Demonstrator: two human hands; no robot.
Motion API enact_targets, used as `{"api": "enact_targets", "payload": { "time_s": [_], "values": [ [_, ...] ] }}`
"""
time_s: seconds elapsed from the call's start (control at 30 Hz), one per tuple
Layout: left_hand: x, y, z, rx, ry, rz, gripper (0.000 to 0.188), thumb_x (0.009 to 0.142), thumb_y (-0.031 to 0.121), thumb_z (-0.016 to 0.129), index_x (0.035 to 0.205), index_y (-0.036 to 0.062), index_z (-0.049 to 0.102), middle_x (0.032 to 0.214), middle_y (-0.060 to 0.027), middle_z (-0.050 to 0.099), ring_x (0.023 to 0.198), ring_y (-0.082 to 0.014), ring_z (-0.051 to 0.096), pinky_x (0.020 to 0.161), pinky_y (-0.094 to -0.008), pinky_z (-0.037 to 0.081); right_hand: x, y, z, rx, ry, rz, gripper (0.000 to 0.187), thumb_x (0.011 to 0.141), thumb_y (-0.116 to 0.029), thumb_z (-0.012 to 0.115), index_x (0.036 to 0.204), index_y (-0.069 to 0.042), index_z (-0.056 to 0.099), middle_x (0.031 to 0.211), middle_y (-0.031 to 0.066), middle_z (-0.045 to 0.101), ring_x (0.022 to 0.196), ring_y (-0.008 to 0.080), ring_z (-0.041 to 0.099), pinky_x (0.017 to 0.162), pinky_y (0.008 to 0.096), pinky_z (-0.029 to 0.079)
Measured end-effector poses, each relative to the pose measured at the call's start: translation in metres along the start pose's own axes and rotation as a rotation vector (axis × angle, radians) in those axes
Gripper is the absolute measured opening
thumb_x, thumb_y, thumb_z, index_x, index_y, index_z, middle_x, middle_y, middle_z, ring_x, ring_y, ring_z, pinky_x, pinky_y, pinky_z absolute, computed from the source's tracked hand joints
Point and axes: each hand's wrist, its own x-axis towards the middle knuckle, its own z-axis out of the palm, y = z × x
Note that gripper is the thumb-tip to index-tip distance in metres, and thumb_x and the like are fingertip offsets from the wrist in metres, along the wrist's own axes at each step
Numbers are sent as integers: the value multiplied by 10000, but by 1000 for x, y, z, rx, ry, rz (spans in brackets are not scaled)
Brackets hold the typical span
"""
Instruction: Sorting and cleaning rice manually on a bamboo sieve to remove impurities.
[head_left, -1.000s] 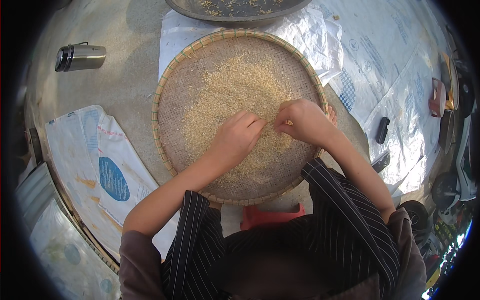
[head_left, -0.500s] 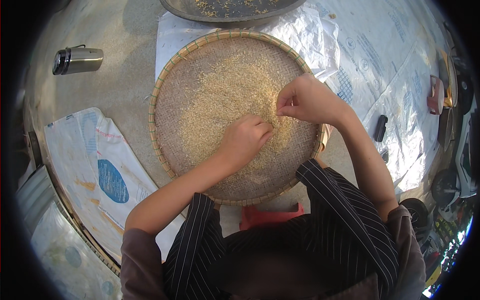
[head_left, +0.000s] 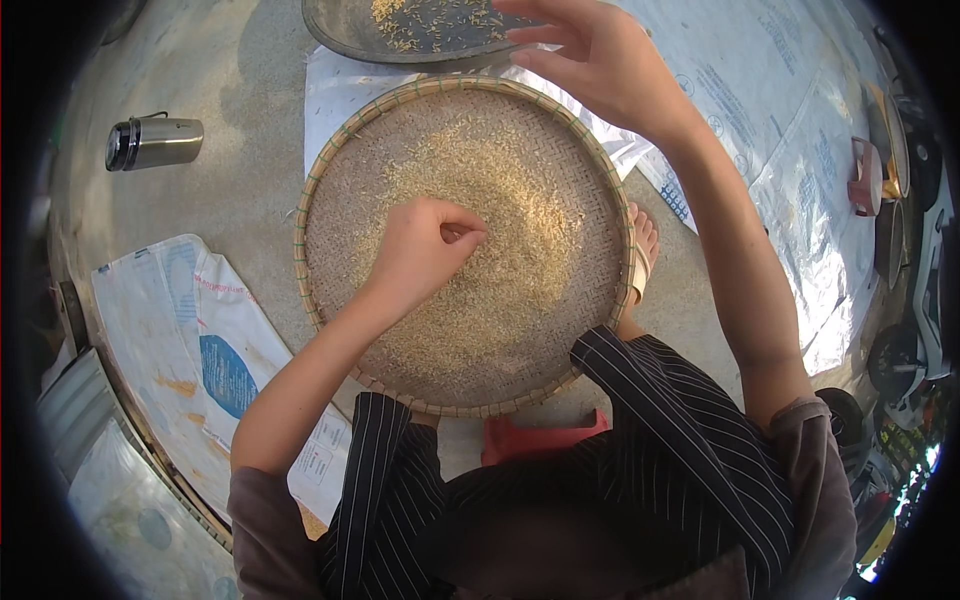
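Observation:
A round woven bamboo winnowing tray [head_left: 335, 240] lies before me, with pale yellow grain [head_left: 520, 255] spread over its middle. Above the grain, left of the tray's centre, my left hand [head_left: 422, 250] is closed in a pinch; whatever is between thumb and fingertips is too small to make out. My right hand [head_left: 590, 65] is stretched out beyond the tray's far rim, fingers apart and nothing visible in them. Its fingertips hang over the right side of a dark shallow basin [head_left: 345, 45], in which scattered yellow grains lie.
A steel flask [head_left: 160, 143] lies on the concrete at left. Below it is a folded white sack [head_left: 275, 350]. Plastic sheeting [head_left: 790, 230] covers the ground at right. A red stool [head_left: 540, 437] is by my legs, and a sandalled foot [head_left: 642, 250] is beside the tray.
My right hand has moved from the grain up and away to the basin, and its fingers have opened. The left hand has shifted left and slightly away, still pinched.

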Motion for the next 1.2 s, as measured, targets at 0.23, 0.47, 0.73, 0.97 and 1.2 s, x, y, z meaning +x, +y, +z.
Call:
{"api": "enact_targets", "payload": {
  "time_s": [0.23,0.47,0.73,0.97,1.2],
  "values": [
    [54,63,-102,-147,342,271,209,856,85,675,1046,-1,681,1001,-102,693,879,-143,660,722,-250,522,-11,-24,-4,-539,137,-342,278,810,-97,676,1077,-18,689,940,145,709,820,223,699,755,339,554],
    [85,28,-90,641,708,717,373,857,102,657,1222,46,602,1391,-190,472,1246,-296,516,909,-372,514,-122,2,49,-324,-309,235,259,749,-80,743,1006,-99,715,946,46,662,736,182,646,678,306,525],
    [47,-14,-10,591,203,341,338,877,150,636,1204,68,613,1425,-152,435,1298,-343,437,1077,-458,366,-139,42,41,-304,-200,203,201,777,-57,674,978,-40,681,980,100,611,890,297,623,779,388,494],
    [38,-25,3,536,229,433,250,867,120,632,1109,56,644,1277,-121,554,1193,-305,509,1013,-431,407,-127,54,31,-376,-272,175,172,759,-65,709,928,-39,686,929,96,605,777,261,631,704,360,511],
    [25,-35,0,531,212,461,234,868,127,629,1083,37,642,1247,-119,570,1178,-302,516,1006,-426,412,-129,55,33,-318,-279,165,163,748,-83,722,901,-38,690,920,85,606,769,252,627,702,353,511]
  ]
}}
